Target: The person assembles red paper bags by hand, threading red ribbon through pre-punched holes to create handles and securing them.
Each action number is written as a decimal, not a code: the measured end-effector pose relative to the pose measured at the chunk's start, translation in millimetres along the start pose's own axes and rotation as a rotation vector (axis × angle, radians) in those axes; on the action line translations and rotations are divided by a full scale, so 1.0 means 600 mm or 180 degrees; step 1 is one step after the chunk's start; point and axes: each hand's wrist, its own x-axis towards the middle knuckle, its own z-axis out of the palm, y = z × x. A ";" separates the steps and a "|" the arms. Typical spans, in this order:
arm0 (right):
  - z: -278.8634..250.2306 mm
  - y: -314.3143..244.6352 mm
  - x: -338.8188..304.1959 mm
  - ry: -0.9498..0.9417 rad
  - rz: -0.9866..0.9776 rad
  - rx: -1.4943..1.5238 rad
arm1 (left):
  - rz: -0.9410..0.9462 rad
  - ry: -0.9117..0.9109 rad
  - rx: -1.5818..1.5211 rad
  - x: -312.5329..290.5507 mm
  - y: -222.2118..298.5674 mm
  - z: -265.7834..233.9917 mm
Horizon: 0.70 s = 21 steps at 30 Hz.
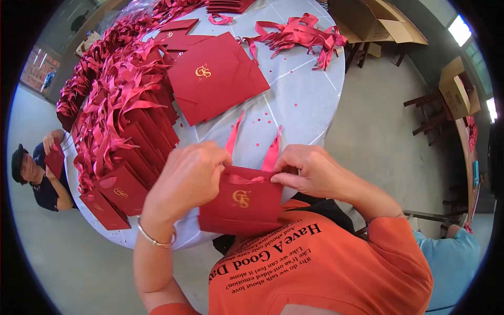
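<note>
A small red paper gift bag (239, 212) with a gold emblem is held upright against my front, at the table's near edge. My left hand (194, 168) is closed on its upper left corner, fingertips partly hidden. At the upper right corner, my right hand (312, 168) pinches the bag's rim between thumb and fingers. A pink ribbon (272, 152) runs through the top of the bag, its two ends pointing away from me over the table. Just beyond lies a stack of flat red bags (215, 79).
Finished-looking bags with ribbon handles (131, 105) crowd the left of the round, white-covered table (310, 100). Loose pink ribbons (304, 37) lie at the far right, with small red paper dots nearby. Another person (44, 176) holds a red bag at left. Cardboard boxes (378, 23) stand at right.
</note>
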 end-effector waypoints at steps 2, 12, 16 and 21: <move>0.013 0.005 -0.011 -0.0036 0.0102 0.0237 | 0.0020 -0.0162 0.0141 0.017 0.018 -0.024; -0.020 0.047 -0.005 0.0780 -0.1076 -0.1049 | -0.0794 0.0240 0.0935 -0.057 0.070 0.085; -0.006 0.061 0.006 0.0519 -0.1236 -0.1161 | -0.1133 0.0367 0.0965 -0.061 0.073 0.121; -0.016 0.059 0.018 0.0275 -0.1364 -0.1254 | -0.1014 0.0024 0.0687 -0.081 0.078 0.102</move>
